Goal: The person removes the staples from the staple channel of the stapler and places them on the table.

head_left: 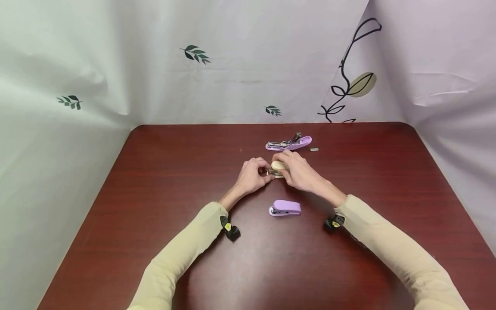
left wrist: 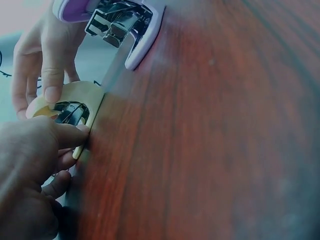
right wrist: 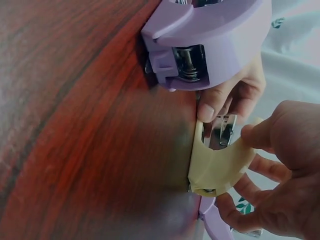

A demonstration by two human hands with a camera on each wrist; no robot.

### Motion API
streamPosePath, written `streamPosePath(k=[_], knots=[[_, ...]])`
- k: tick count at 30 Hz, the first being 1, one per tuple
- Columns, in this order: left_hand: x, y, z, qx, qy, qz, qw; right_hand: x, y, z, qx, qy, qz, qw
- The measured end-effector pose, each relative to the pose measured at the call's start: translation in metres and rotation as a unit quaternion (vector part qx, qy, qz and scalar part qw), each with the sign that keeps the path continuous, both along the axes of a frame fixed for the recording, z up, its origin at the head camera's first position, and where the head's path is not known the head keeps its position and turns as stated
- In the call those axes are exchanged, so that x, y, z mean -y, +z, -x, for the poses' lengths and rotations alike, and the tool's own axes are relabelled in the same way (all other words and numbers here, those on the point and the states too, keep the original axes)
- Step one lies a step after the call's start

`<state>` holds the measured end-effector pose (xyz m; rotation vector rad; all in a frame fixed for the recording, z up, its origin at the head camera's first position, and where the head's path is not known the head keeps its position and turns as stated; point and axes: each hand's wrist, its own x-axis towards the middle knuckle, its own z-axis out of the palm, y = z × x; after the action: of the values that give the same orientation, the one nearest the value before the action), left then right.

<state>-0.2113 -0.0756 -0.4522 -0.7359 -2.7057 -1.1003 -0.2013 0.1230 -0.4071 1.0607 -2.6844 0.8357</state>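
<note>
A small cream stapler [head_left: 278,165] sits on the table between both hands, its top arm raised from its base at the front. My left hand [head_left: 252,175] pinches the front end of the base; in the left wrist view its thumb and fingertips lie right by the metal magazine. From the other side my right hand [head_left: 300,172] grips the cream top cover [right wrist: 220,167], thumb on one side and fingers on the other. Nearer to me lies a purple stapler [head_left: 286,206], which looms large in the right wrist view.
Beyond the hands, a second purple stapler [head_left: 302,142] lies folded wide apart with its metal parts exposed. A short strip of staples [head_left: 314,149] rests to its right. A pale curtain [head_left: 232,86] with leaf prints hangs behind the dark red table [head_left: 162,172].
</note>
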Motion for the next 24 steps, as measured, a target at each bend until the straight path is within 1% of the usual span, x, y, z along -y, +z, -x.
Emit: streamPosePath(k=[3,6,9,14,20,24], knots=[[0.0,0.001,0.001,0.001,-0.001,-0.004,1.0,-0.005,0.0,0.002,-0.01,0.008,0.04,0.9991],[0.002,0.001,0.001,0.002,0.005,-0.009,0.9999,-0.01,0.0,0.005,-0.014,0.018,0.078,0.9967],[0.003,0.0,0.002,0.007,0.009,-0.011,0.9999,-0.015,-0.001,0.006,-0.005,0.02,0.096,0.9952],[0.002,-0.001,0.002,0.015,0.005,-0.008,0.9998,-0.027,-0.006,0.004,0.022,0.006,0.134,0.9907],[0.0,0.0,0.0,0.016,0.006,-0.009,0.9998,-0.04,-0.016,0.001,0.033,-0.01,0.162,0.9861],[0.0,0.001,0.001,0.015,0.002,-0.009,0.9998,-0.045,-0.021,-0.001,0.049,-0.03,0.182,0.9816]])
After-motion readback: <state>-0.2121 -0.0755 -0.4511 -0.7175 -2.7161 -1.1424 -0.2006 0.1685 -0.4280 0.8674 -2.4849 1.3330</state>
